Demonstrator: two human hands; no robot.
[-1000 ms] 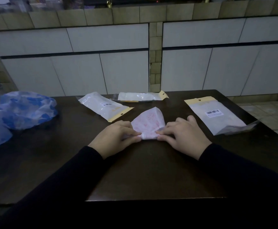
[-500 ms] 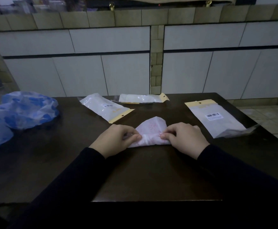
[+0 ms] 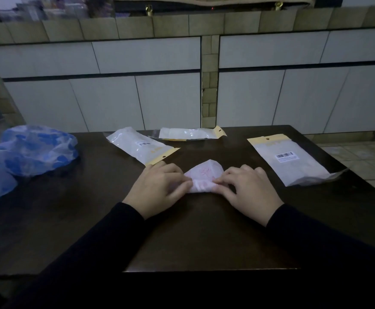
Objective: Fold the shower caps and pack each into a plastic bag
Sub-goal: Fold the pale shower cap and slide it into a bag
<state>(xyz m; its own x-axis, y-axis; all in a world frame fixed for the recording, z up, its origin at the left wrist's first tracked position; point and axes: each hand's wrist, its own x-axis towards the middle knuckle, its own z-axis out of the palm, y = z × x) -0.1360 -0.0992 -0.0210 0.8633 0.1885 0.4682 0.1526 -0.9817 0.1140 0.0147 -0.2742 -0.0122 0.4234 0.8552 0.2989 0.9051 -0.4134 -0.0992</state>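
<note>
A pink-printed shower cap [image 3: 204, 175] lies partly folded into a small wedge at the middle of the dark wooden table [image 3: 182, 237]. My left hand [image 3: 159, 188] pinches its left end and my right hand [image 3: 249, 188] pinches its right end, both with fingers curled over the near rolled edge. An open plastic bag [image 3: 291, 163] with a yellow header and a barcode label lies flat to the right. Two filled bags, one [image 3: 142, 146] near my left hand and one [image 3: 191, 133] at the table's far edge, lie behind the cap.
Blue-patterned shower caps [image 3: 30, 150] are heaped at the table's left edge. White cabinet doors [image 3: 137, 97] stand behind the table. A tiled floor [image 3: 365, 161] shows to the right.
The cap's near edge has been rolled further away from me, so the wedge is shorter. Both hands have moved with it toward the far side of the table.
</note>
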